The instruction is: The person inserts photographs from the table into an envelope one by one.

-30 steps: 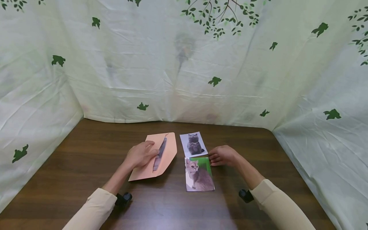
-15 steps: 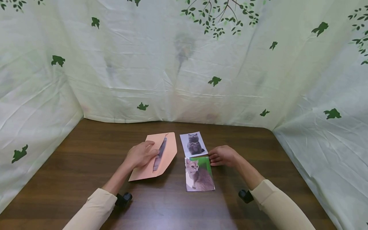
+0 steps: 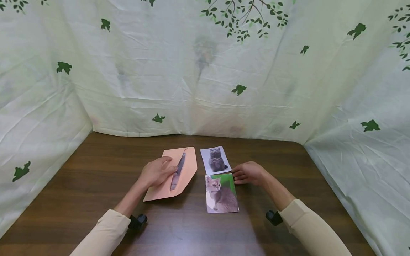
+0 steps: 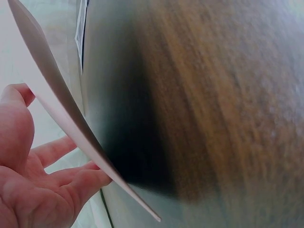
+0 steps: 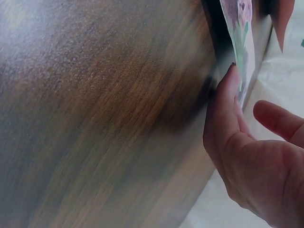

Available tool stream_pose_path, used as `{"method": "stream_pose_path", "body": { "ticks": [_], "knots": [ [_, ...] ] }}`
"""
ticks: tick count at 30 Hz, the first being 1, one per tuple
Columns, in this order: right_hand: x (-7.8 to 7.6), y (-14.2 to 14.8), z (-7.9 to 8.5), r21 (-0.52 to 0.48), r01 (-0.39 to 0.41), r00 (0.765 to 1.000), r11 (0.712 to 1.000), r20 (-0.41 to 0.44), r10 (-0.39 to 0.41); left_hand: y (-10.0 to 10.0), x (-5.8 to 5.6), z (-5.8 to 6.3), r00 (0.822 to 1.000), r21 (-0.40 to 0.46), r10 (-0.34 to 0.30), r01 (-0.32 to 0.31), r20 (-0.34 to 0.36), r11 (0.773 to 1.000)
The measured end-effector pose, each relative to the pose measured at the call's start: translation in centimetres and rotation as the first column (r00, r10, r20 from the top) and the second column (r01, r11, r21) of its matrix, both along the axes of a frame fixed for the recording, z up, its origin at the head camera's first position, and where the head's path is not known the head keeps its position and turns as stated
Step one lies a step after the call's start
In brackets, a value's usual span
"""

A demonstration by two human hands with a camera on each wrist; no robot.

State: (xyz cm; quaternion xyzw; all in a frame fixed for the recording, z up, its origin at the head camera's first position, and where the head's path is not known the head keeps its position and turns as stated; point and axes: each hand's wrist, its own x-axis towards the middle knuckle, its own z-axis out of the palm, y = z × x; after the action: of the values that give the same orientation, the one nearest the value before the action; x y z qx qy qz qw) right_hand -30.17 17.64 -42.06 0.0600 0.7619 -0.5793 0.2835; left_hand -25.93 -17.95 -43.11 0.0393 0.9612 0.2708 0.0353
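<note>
White cloth [image 3: 160, 74], printed with dark green birds and leafy sprigs: hangs from 9 round through 12 to 3 o'clock, bordering the desk [image 3: 96, 199].
Desk: brown, wood-grained; a bright reflection towards 6 o'clock.
Grey-cat picture [image 3: 215, 160]: white ground, lies slightly askew near the centre.
Pale-cat picture [image 3: 221, 193]: green upper corner, at 6 o'clock from the former; their facing edges meet, and overlap cannot be told.
Right hand [image 3: 250, 173]: at 2 o'clock from the pale-cat picture, its fingers pressed together with tips touching that picture's edge, just beside the grey cat's corner; thumb apart in the right wrist view.
Black devices, one below each wrist: left [image 3: 138, 221] towards 7 o'clock, right [image 3: 273, 218] towards 5 o'clock.
Container: peach envelope [image 3: 190, 167], at 9 o'clock from the pictures and apart from them, slanting, flap unfolded towards 3 o'clock.
Contents: one greyish printed insert [image 3: 176, 179], seen only as a strip through the mouth; its subject is unreadable.
Obstruction: left hand [image 3: 158, 170], covering the envelope's 9 o'clock side, its bent fingers gripping it; whether any fingertip enters the pocket cannot be told.
</note>
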Motion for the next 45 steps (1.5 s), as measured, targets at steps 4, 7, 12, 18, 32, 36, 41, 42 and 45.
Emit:
{"method": "stream_pose_path", "body": {
  "ticks": [4,7,12,18,32,36,41,42,45],
  "knots": [
    [-0.11,0.03,0.00,0.020,-0.002,1.000,1.000,0.005,0.002,0.00,0.06,0.14,1.000,0.000,-0.003,0.003,0.006,1.000],
    [-0.19,0.04,-0.03,0.027,-0.009,1.000,1.000,0.006,0.009,0.01,0.08,0.17,1.000,-0.003,-0.003,0.003,0.010,1.000],
    [-0.35,0.05,-0.09,0.031,-0.018,1.000,0.999,0.013,0.017,0.06,0.07,0.26,1.000,0.000,-0.007,0.007,0.005,1.000],
    [-0.33,-0.02,-0.03,0.036,-0.019,0.999,0.999,0.028,0.018,0.08,0.05,0.27,1.000,0.004,-0.011,0.011,-0.003,1.000],
    [0.37,-0.75,0.23,0.005,-0.061,0.997,0.998,0.042,0.061,0.09,0.08,0.27,1.000,0.008,-0.008,0.008,-0.004,1.000],
    [0.36,-0.79,0.18,-0.001,-0.049,0.998,0.999,0.041,0.049,0.06,0.08,0.23,1.000,0.005,-0.008,0.008,0.000,1.000],
    [0.21,-0.80,0.16,-0.017,-0.058,0.997,0.998,0.050,0.059,0.06,0.06,0.27,1.000,0.007,-0.008,0.008,-0.001,1.000],
    [0.19,-0.82,0.14,-0.018,-0.061,0.997,0.998,0.052,0.062,0.05,0.06,0.29,1.000,0.008,-0.008,0.008,0.001,1.000],
    [0.18,-0.87,0.07,-0.011,-0.082,0.995,0.997,0.059,0.082,0.06,0.08,0.31,1.000,0.005,-0.012,0.012,0.004,1.000]
  ]
}}
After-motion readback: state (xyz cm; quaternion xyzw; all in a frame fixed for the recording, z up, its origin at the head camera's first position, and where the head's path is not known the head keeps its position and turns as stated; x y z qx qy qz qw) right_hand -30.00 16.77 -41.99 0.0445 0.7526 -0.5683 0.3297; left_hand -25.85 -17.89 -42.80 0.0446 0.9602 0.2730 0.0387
